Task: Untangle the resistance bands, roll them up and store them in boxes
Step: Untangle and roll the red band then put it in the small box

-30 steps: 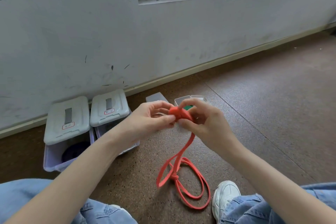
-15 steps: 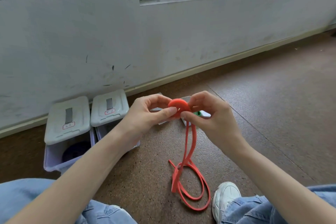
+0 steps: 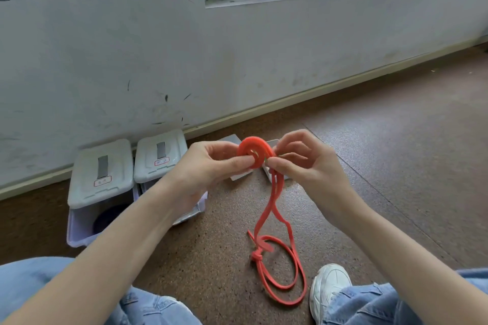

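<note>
An orange-red resistance band [image 3: 272, 221] is partly wound into a flat coil [image 3: 254, 152] held up in front of me. My left hand [image 3: 211, 166] pinches the coil from the left. My right hand [image 3: 303, 163] pinches the band just below the coil's right edge. The loose tail hangs down to the floor, where it loops around a small knot [image 3: 257, 256]. Two closed white-lidded boxes [image 3: 103, 174] [image 3: 158, 155] stand by the wall at left. An open box [image 3: 272, 144] sits behind my hands, mostly hidden, with a bit of green showing.
A loose lid [image 3: 232, 140] lies on the floor behind my left hand. The brown floor stretches to the right. My white shoe [image 3: 330, 287] and jeans-clad legs frame the lower edge. A grey wall with a skirting board runs behind the boxes.
The coil has grown as more band was wound on. The floor loop was drawn shorter and shifted, and both hands rose slightly.
</note>
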{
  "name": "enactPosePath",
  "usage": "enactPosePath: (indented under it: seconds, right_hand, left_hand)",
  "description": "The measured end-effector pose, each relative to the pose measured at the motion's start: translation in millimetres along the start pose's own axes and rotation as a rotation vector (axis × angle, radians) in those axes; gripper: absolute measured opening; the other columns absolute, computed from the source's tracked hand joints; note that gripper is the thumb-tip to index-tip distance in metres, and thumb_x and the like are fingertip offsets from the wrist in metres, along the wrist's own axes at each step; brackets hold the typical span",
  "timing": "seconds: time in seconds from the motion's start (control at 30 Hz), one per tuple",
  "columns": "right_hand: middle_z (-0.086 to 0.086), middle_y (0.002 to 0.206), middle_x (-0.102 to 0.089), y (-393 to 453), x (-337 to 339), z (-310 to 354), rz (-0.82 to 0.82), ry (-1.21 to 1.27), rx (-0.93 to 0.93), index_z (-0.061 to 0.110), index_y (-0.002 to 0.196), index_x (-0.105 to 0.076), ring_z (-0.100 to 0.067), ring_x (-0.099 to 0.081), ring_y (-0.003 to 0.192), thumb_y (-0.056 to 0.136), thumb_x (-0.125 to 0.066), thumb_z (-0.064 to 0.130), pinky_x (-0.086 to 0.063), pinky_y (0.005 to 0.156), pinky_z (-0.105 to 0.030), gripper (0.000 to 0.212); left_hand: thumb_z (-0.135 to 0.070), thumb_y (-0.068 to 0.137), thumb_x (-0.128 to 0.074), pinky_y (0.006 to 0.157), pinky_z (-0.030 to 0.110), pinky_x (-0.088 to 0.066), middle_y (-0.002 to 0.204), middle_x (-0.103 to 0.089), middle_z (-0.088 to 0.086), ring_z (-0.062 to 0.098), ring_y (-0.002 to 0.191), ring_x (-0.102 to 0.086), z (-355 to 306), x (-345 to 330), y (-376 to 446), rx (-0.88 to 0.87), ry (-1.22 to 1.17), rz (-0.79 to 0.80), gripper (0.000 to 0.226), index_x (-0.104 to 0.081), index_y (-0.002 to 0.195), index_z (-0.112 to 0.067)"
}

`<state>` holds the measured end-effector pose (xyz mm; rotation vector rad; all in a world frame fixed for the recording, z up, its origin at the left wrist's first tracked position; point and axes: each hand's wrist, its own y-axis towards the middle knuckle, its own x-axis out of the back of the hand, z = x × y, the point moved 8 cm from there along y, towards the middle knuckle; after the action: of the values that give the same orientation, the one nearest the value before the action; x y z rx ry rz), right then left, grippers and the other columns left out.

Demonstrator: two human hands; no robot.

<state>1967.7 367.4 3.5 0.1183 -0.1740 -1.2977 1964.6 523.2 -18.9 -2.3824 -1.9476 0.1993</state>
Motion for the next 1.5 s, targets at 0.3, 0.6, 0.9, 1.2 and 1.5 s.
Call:
enactPosePath:
  seconds: [0.3, 0.6, 0.9, 1.2, 1.5]
  right_hand:
    - [0.000, 0.079, -0.070, -2, -6, 3, 0.054, -0.267, 0.102, 0.024, 0.084, -0.060, -0.019, -0.068, 0.072, 0.074, -0.074, 0.003, -0.057, 0.070, -0.035, 0.027]
    - [0.004, 0.083, -0.069, 2, -3, 4, 0.069, -0.390, 0.092, 0.021, 0.090, -0.055, -0.009, -0.067, 0.079, 0.074, -0.074, 0.002, -0.056, 0.076, -0.025, 0.031]
    - [-0.015, 0.078, -0.071, -6, -5, -14, -0.021, -0.094, -0.055, 0.004, 0.084, -0.054, -0.024, -0.068, 0.071, 0.074, -0.073, 0.001, -0.057, 0.075, -0.043, 0.021]
    - [0.000, 0.097, -0.065, -3, -13, 4, 0.124, -0.380, 0.097, 0.032, 0.097, -0.066, -0.014, -0.061, 0.084, 0.082, -0.068, 0.008, -0.054, 0.078, -0.033, 0.028]
    - [-0.008, 0.075, -0.071, -4, -5, -1, -0.007, -0.141, 0.055, 0.013, 0.087, -0.053, -0.019, -0.067, 0.068, 0.076, -0.072, 0.008, -0.057, 0.066, -0.029, 0.023]
  left_hand:
    - [-0.021, 0.066, -0.078, 0.071, 0.011, -0.050, 0.089, -0.074, -0.002, 0.008, 0.087, -0.069, 5, -11, 0, -0.014, 0.200, 0.002, 0.020, -0.074, 0.085, -0.023]
    - [-0.004, 0.073, -0.071, 0.064, 0.015, -0.053, 0.083, -0.075, 0.003, 0.014, 0.076, -0.072, -10, -12, -4, -0.075, 0.226, 0.034, 0.019, -0.072, 0.091, -0.011]
    - [-0.018, 0.067, -0.070, 0.067, 0.020, -0.055, 0.090, -0.075, 0.006, 0.017, 0.086, -0.071, 5, -11, -3, -0.019, -0.132, -0.067, 0.017, -0.076, 0.083, -0.019]
    - [-0.010, 0.067, -0.079, 0.071, 0.017, -0.054, 0.083, -0.075, -0.002, 0.010, 0.081, -0.070, 6, -15, -5, 0.002, 0.317, 0.024, 0.022, -0.073, 0.084, -0.022]
    - [-0.011, 0.054, -0.077, 0.068, 0.020, -0.056, 0.095, -0.074, 0.009, 0.017, 0.089, -0.070, 14, -11, -1, 0.062, -0.306, -0.077, 0.032, -0.074, 0.086, -0.011]
